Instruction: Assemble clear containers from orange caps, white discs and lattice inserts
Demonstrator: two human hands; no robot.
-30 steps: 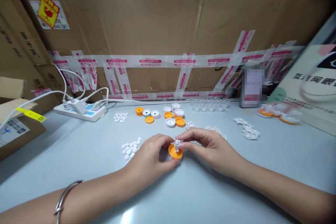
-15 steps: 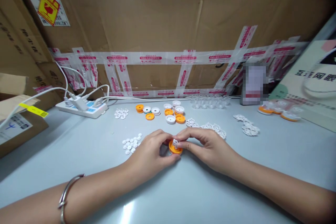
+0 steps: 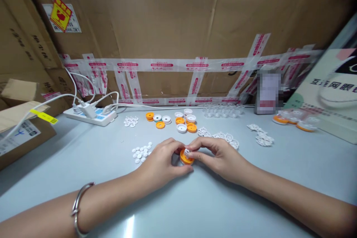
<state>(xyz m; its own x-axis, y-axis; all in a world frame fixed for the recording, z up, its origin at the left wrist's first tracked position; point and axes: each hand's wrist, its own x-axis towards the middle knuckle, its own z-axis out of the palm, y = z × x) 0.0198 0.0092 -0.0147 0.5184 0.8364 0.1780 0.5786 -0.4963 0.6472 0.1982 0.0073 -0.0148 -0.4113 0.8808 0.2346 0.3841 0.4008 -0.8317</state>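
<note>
My left hand (image 3: pixel 163 160) curls its thumb and fingers around the rim of an orange round cap (image 3: pixel 186 160), which sits low over the table on what looks like a clear base. My right hand (image 3: pixel 221 158) pinches a small white piece (image 3: pixel 187 152) standing at the cap's centre. Much of this white piece is covered by the fingertips. Just beyond the right hand lie white openwork discs (image 3: pixel 225 139). Small white round parts (image 3: pixel 141 153) are scattered beside the left hand.
Orange and white round caps (image 3: pixel 182 128) stand farther back, near clear cups (image 3: pixel 223 111). A power strip (image 3: pixel 96 117) with cables is at the left. White lattice pieces (image 3: pixel 263 138), orange-and-clear assemblies (image 3: pixel 306 125) and a blurred-out phone-like object (image 3: pixel 269 93) are at the right. Cardboard (image 3: pixel 167 18) walls the back.
The view has shifted slightly, so the background sits a little lower. Both hands keep the same hold on the orange cap and white piece.
</note>
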